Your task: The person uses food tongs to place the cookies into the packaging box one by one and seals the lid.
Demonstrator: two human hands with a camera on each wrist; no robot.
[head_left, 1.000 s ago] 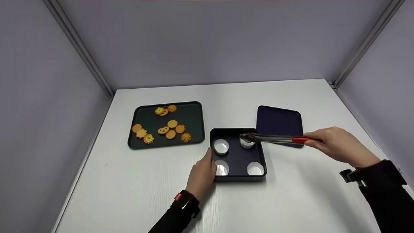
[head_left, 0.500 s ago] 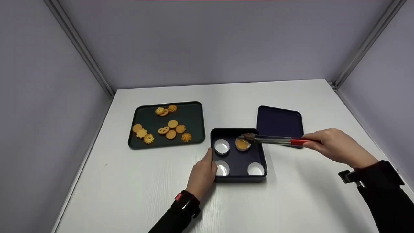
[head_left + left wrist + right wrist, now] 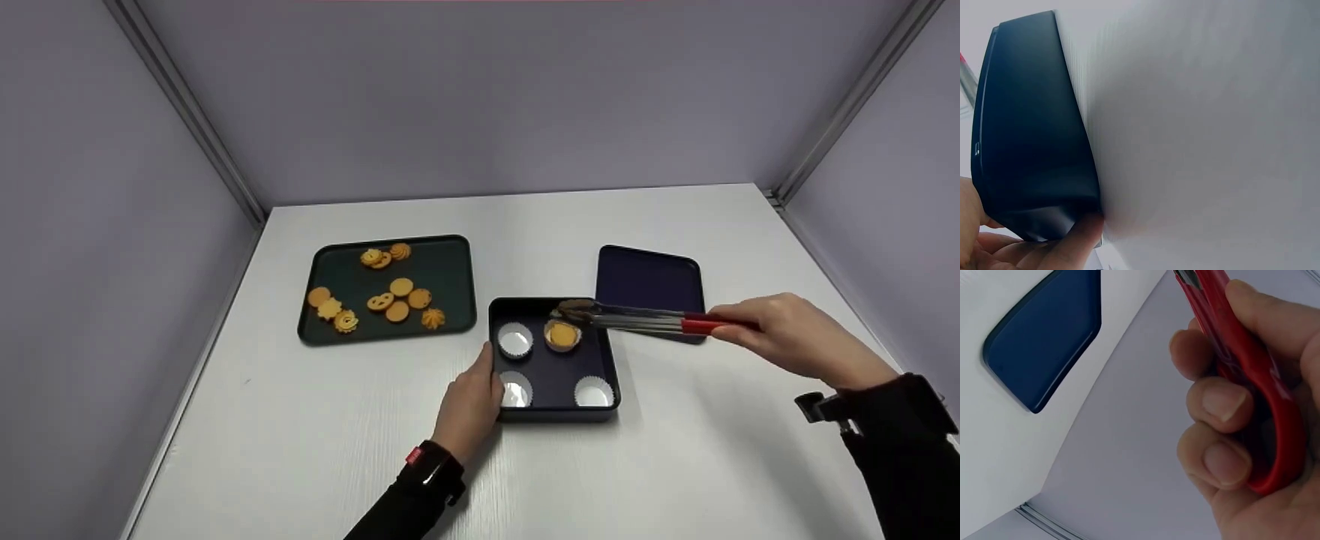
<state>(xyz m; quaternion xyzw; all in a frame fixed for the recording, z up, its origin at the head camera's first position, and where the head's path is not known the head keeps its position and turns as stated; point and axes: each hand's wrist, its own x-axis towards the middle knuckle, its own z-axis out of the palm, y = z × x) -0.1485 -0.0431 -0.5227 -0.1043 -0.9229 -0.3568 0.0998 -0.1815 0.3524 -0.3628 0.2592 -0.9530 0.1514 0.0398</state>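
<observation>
My right hand (image 3: pixel 795 337) holds tongs (image 3: pixel 645 321) with red handles, fingers wrapped round the red grip (image 3: pixel 1235 343) in the right wrist view. Their metal tips are apart, over the back right of a dark square box (image 3: pixel 559 415). Just below the tips, a round golden cookie (image 3: pixel 562 335) sits in a white paper cup. Other paper cups stand in the box: one back left (image 3: pixel 515 342), one front left (image 3: pixel 516 391), one front right (image 3: pixel 594 392). My left hand (image 3: pixel 469 401) grips the box's left wall, thumb at the rim; in the left wrist view its fingers (image 3: pixel 1081 239) press the outside.
A dark green tray (image 3: pixel 442 274) with several cookies (image 3: pixel 397 311) lies to the left on the white table (image 3: pixel 300 427). Behind the box at the right lies a dark blue lid (image 3: pixel 645 277). Grey panels (image 3: pixel 510 97) stand round the table's back and sides.
The tongs' tips have opened and come off the paper cup. The cup, first partly hidden under the tips, now shows its cookie and sits slightly left. The left hand stays in place.
</observation>
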